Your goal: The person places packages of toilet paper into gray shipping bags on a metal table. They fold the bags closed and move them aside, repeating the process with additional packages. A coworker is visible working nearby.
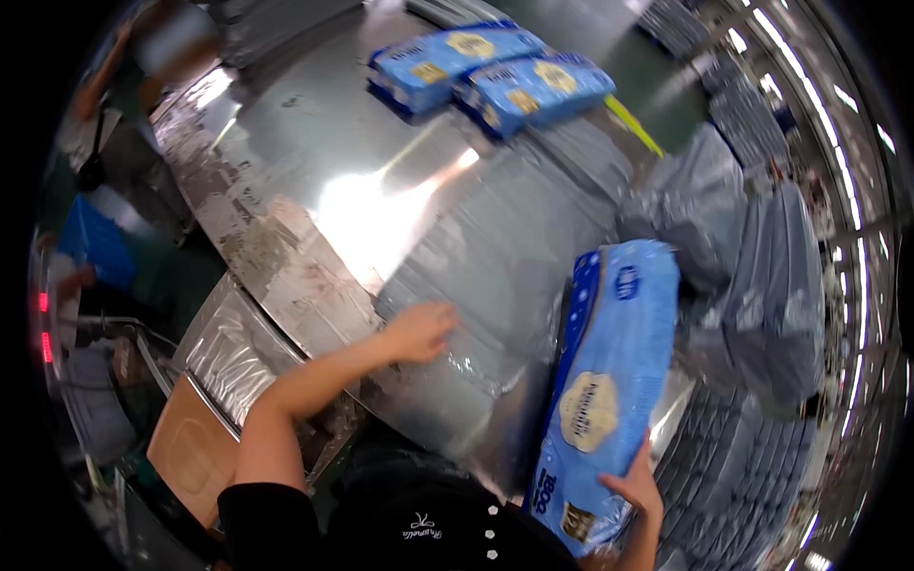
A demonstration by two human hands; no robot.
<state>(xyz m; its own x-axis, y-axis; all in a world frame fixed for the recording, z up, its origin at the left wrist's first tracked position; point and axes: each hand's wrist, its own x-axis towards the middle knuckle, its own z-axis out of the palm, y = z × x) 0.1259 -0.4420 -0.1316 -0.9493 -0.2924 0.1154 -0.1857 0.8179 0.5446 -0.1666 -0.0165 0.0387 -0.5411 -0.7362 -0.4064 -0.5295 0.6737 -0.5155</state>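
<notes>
My right hand (635,487) grips the lower right side of a long blue plastic-wrapped pack (609,371). Its thumb lies on the top face, while the other fingers are partly hidden at the side. The pack stands at an angle along the right edge of the metal table (276,133), close to my body. Over the near part of a flat grey plastic bag (505,238) is my left hand (422,333). Its fingers look bent but are smeared by motion, so whether they touch or pinch the bag cannot be made out.
Two more blue packs (457,59) (538,90) lie side by side at the table's far end. Grey plastic bundles (771,285) are heaped along the right. A brown-seated chair (195,447) stands at the left. Beyond the table's left edge is another person (133,152).
</notes>
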